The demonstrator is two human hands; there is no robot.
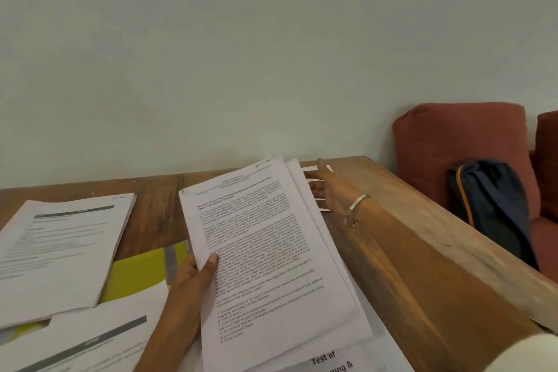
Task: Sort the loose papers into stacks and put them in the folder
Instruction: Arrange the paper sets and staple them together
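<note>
Your left hand [193, 278] grips the printed bundle [271, 257] at its left edge: the thumb lies curled on the top page, and the fingers are hidden under the sheets. The bundle is several white pages of dense black text, slightly fanned at the right, tilted and raised at its left side.

Your right hand [329, 187] reaches to the bundle's far right corner. Its fingers are straight and spread, slipped between the fanned page edges; it carries a thin metal bangle [357, 208] at the wrist. This grip is relaxed and does not clamp the paper.

The bundle rests over more loose sheets [332, 362] at the near edge, one showing bold lettering. The yellow folder [136, 275], smooth and glossy, lies flat just left of your left hand, partly covered by a second stack [60, 251] and by a sheet with a grey bar [90, 341].

The bench [422, 251] is brown wood with visible grain. Beyond its right edge stand a red cushion [459, 142] and a dark bag [492, 205].
</note>
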